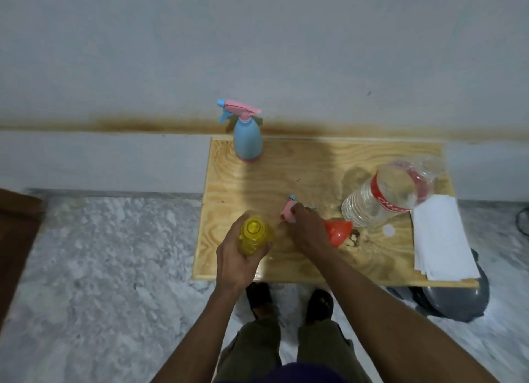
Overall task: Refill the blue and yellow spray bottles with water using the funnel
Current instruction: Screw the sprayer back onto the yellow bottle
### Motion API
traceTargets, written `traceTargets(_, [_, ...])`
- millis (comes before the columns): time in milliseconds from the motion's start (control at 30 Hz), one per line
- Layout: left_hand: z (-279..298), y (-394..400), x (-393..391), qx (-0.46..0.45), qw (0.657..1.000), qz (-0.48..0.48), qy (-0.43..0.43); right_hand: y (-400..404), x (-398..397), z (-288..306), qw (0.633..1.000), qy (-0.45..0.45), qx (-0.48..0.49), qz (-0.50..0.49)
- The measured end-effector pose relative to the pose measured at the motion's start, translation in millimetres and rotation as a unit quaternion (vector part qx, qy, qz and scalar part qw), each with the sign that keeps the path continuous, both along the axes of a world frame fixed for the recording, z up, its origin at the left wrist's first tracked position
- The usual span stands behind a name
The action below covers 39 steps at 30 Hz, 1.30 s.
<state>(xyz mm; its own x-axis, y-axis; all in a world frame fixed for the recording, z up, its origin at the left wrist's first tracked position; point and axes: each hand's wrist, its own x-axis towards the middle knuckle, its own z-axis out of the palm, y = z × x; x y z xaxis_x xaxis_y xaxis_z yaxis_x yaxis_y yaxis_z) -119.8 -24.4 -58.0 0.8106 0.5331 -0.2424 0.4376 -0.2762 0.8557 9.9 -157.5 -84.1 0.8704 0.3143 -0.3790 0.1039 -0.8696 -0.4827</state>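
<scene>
Two hands, yellow bottle point(255, 235) in left

Head-worn camera looks steeply down, close above the wooden table point(315, 165).

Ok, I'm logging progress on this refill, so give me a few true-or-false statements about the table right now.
1. The left hand holds the yellow bottle. True.
2. The yellow bottle has its spray head on. False: its neck is open; the right hand holds the spray head.
3. The funnel sits in the yellow bottle. False: it lies on the table.
4. The blue bottle stands capped at the far edge. True.
5. The water bottle stands upright. False: it lies on its side.
</scene>
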Motion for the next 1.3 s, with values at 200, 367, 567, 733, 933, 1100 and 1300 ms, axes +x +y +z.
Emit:
traceTargets(200, [10.5,-1.9,4.4,-0.014,1.000,0.026,0.003,0.3,6.3,35.1,0.979,-0.028,0.172,-0.107])
traceTargets(367, [26.0,-7.1,2.1,0.024,0.999,0.041,-0.023,-12.8,5.5,113.6,0.900,0.042,0.372,-0.222])
traceTargets(567, [69.7,-43.1,-4.3,0.040,0.998,0.013,-0.044,-40.1,2.9,199.9,0.790,0.034,0.547,-0.274])
traceTargets(733, [103.4,-84.3,-7.6,0.049,0.995,-0.006,-0.089,-59.7,0.8,258.7,0.718,-0.027,0.656,-0.229])
traceTargets(933, [127.2,-125.2,-21.0,0.050,0.991,-0.014,-0.127,-82.6,-11.2,296.7,0.671,-0.021,0.717,-0.189])
traceTargets(1100, [135.5,-145.4,-40.4,0.056,0.990,-0.018,-0.130,-94.1,-27.5,295.4,0.681,-0.018,0.712,-0.171])
traceTargets(1300, [141.4,-159.1,-55.0,0.046,0.989,-0.007,-0.138,-100.9,-49.3,266.8,0.747,-0.014,0.655,-0.118])
